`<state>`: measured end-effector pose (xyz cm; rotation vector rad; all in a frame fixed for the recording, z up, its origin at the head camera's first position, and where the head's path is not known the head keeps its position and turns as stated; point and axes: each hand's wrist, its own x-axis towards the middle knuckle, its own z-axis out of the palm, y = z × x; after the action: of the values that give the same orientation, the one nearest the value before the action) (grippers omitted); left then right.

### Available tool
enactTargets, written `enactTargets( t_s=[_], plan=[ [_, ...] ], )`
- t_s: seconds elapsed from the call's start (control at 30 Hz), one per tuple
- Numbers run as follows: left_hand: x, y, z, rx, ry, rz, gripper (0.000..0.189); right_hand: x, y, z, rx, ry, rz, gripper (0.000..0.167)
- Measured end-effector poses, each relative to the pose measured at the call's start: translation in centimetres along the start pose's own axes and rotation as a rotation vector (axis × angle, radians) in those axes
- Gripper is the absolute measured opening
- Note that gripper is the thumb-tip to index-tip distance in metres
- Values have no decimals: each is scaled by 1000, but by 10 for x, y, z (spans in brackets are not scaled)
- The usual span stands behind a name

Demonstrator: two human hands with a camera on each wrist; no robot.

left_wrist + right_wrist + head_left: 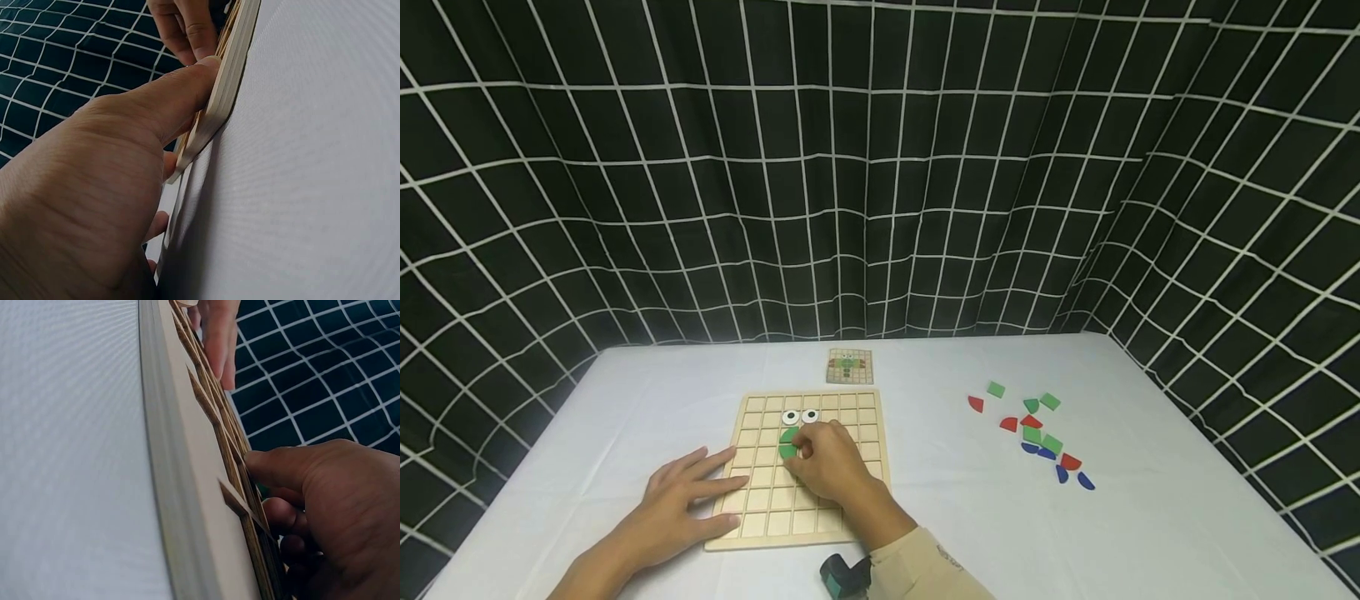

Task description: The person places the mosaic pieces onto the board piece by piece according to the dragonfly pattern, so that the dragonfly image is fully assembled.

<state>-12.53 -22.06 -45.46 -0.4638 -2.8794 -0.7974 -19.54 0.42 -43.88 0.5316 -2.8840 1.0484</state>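
A wooden grid board (780, 522) lies on the white table. My left hand (681, 504) rests at its left side with fingers spread, fingertips and thumb over the rim. The left wrist view shows that thumb (194, 81) lying on the board's edge. Two round eye pieces, one on the left (791, 417) and one on the right (810, 415), sit in upper cells. Below them lies a green curved piece (789, 434). My right hand (831, 462), curled over the board's middle, pinches a second green curved piece (787, 451) just under it. Its palm side is hidden in the head view.
A small pattern card (850, 367) lies behind the board. Loose pieces are scattered on the right of the table: green squares (1050, 402), red quarter-rounds (1009, 424) and blue half-rounds (1086, 481). A black curtain with white grid lines (820, 183) surrounds the table.
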Motion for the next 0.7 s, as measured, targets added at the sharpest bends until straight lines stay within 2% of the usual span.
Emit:
enactTargets(
  t_s=[0.37,0.53,0.7],
  plan=[
    [0,0,1,-4,9,6,43,-1,-2,-4,17,-2,-11,22],
    [-1,-1,2,-2,21,26,42,-3,-7,-17,70,13,-59,22],
    [-1,-1,0,-12,20,32,41,-5,-15,-36,137,0,-70,24]
  ],
)
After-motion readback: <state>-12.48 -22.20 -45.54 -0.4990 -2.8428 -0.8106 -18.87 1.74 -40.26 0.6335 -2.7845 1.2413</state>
